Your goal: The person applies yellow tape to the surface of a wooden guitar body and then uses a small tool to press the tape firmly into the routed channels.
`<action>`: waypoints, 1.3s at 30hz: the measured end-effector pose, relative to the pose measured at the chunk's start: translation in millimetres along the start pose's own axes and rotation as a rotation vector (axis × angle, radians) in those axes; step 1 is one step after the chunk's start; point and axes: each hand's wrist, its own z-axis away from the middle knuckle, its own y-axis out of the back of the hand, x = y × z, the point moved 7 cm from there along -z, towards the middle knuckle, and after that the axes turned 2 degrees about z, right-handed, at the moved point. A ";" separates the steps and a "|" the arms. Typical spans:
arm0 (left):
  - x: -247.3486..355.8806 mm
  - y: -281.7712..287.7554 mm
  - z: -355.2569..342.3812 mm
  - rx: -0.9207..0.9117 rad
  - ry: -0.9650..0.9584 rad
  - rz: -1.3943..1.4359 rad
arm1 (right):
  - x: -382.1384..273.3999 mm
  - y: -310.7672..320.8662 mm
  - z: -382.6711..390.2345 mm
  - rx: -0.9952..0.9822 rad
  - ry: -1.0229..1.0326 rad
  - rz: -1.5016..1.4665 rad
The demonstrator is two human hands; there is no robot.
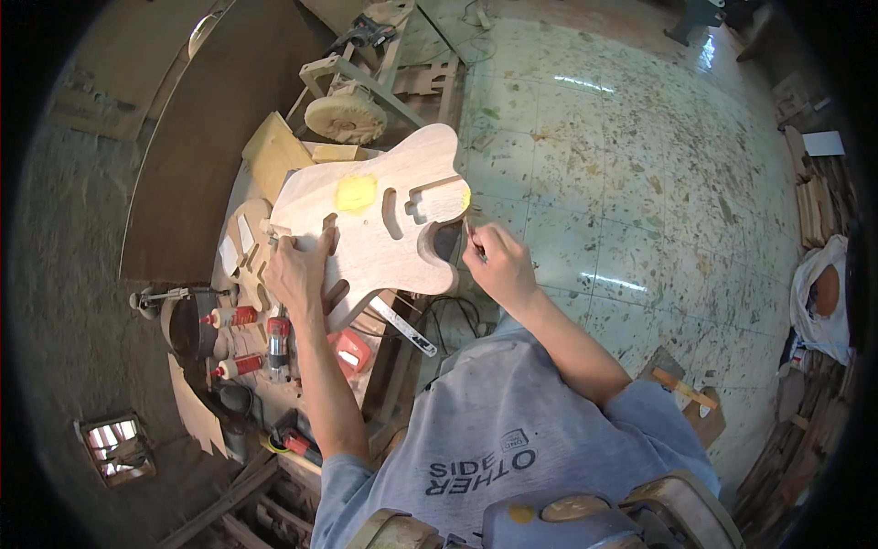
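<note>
A pale wooden guitar body with routed cavities lies tilted over the cluttered bench, with a yellow patch on its face and more yellow on its right edge. My left hand grips the body at its left side. My right hand is just off the body's right edge, below the yellow edge mark, fingers closed on a small thin object too small to name. A second, darker wooden body or template is partly hidden behind the left side.
Glue bottles, a red and grey power tool, a metal straightedge and a red case crowd the bench. A round pad sits on a frame behind. The speckled tiled floor extends right, with wood pieces along the far right.
</note>
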 end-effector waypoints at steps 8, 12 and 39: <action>2.0 -0.2 -1.2 -0.009 0.024 0.002 | 29.8 21.2 -30.4 0.115 -0.198 -0.140; -1.7 -4.7 -3.8 -0.060 0.045 0.022 | 19.1 6.8 -20.0 0.060 -0.198 -0.175; 7.6 7.2 -2.4 -0.125 0.094 0.003 | 43.0 23.6 -45.1 0.045 -0.270 -0.221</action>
